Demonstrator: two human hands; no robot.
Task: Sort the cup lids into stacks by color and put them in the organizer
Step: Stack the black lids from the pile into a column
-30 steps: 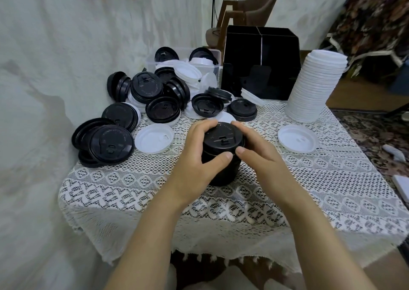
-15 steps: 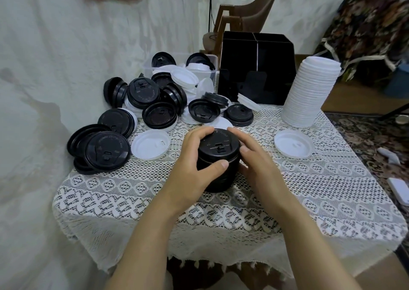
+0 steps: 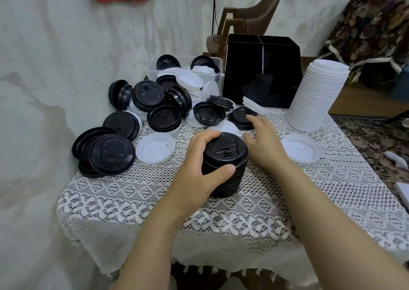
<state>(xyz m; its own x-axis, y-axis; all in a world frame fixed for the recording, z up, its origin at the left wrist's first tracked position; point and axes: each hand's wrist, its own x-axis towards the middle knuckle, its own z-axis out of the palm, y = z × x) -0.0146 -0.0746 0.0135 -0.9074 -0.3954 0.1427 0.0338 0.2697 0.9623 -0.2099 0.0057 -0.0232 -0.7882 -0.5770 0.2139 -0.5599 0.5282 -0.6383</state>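
A short stack of black lids (image 3: 226, 156) stands in the middle of the lace-covered table (image 3: 309, 196). My left hand (image 3: 199, 168) grips it, fingers over the top rim and thumb on the near side. My right hand (image 3: 264, 141) is off the stack, fingers spread and stretched toward a black lid (image 3: 240, 118) behind it. A tall stack of white lids (image 3: 316, 97) stands at the right. The black organizer (image 3: 262, 74) sits at the back. Loose black and white lids (image 3: 159, 108) are heaped at the back left.
A single white lid (image 3: 301, 148) lies right of my hand, another white lid (image 3: 155, 148) left of the stack. A clear tub (image 3: 190, 68) holding lids sits behind the heap. A wall runs along the left; a chair (image 3: 250, 17) stands behind the table.
My right hand has let go of the black stack and moved back and up toward the loose lids. My left hand keeps its grip. The camera has tilted up slightly.
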